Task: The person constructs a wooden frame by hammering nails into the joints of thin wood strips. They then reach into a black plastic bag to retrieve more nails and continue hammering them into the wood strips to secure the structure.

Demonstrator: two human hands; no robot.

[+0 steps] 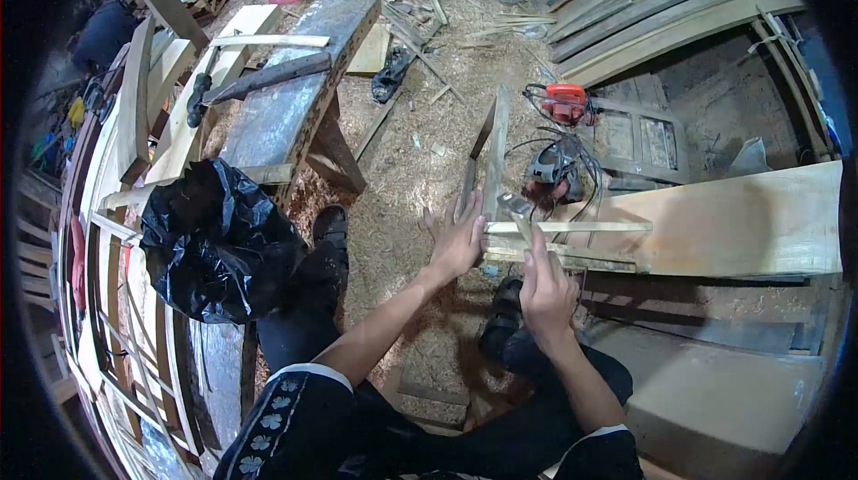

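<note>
My left hand (458, 243) rests with its fingers stretched and spread against the near end of a narrow wooden frame (497, 145), which extends away over the floor. A hammer (515, 205) is in my closed right hand (547, 292), its metal head just right of my left fingertips. Beneath the hammer, a thin pale wooden strip (599, 227) runs sideways from the frame toward a wide plank. More strips (581, 258) lie just nearer to me, partly hidden by my right hand.
The wide plank (760, 221) spans the right side. Beyond it, a red power tool (565, 105) and a corded tool (552, 165) lie among cables. At left are a scarred bench (277, 122) and a black plastic bag (219, 243). Shavings cover the floor.
</note>
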